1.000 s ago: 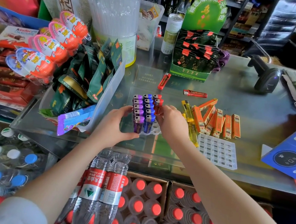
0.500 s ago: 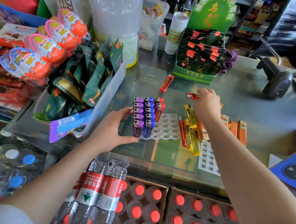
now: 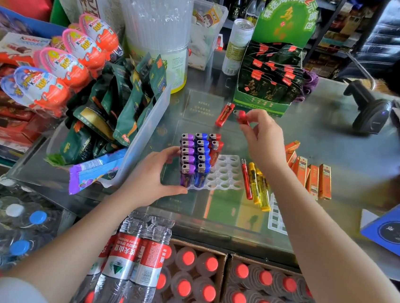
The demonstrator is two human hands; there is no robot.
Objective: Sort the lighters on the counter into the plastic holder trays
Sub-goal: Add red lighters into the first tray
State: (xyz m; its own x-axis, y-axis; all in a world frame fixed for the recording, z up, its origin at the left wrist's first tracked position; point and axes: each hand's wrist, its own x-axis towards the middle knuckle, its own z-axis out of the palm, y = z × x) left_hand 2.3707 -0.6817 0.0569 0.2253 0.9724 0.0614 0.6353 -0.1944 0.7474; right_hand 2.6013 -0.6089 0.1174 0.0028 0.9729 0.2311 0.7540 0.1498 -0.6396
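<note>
A red lighter [image 3: 242, 117] is pinched in the right hand [image 3: 263, 139] above the glass-topped table [image 3: 342, 151], beyond the white holder tray [image 3: 223, 176].

The tray's left side carries upright purple lighters [image 3: 187, 160], blue lighters [image 3: 202, 157] and two red ones at the far end; its right-hand holes are bare. The left hand [image 3: 152, 179] grips the tray's near-left corner, thumb along the front edge. Another red lighter [image 3: 224, 114] lies flat just left of the held one. Right of the tray lie a thin red lighter and yellow lighters [image 3: 259, 189], then orange boxes [image 3: 313, 179], with a second white tray [image 3: 277, 218] nearer. A green display box [image 3: 267, 84] and a barcode scanner [image 3: 368, 112] stand at the far side. Snack packets fill a clear bin [image 3: 144, 130] on the left; bottled water [image 3: 133, 255] stands below the table, shop shelves behind.
</note>
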